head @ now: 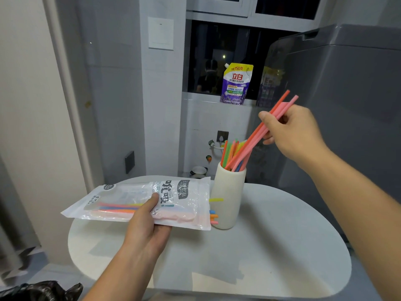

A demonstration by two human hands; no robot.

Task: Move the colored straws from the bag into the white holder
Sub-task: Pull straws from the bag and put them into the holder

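My left hand [147,227] grips a clear plastic bag [184,200] held flat above the table, its open end toward the white holder [227,198]. Several coloured straws [117,208] lie inside the bag, and yellow, blue, orange and pink tips [213,215] poke out of its mouth beside the holder. My right hand [290,133] pinches a few pink and orange straws [258,133] near their upper ends, tilted, with their lower ends inside the holder's mouth. Several straws [230,152] stand in the holder.
The holder stands on a round white table [271,246]. A grey appliance [347,94] rises close behind my right hand. A purple detergent pouch [236,83] sits on the window sill. A black bag [41,291] lies at the lower left.
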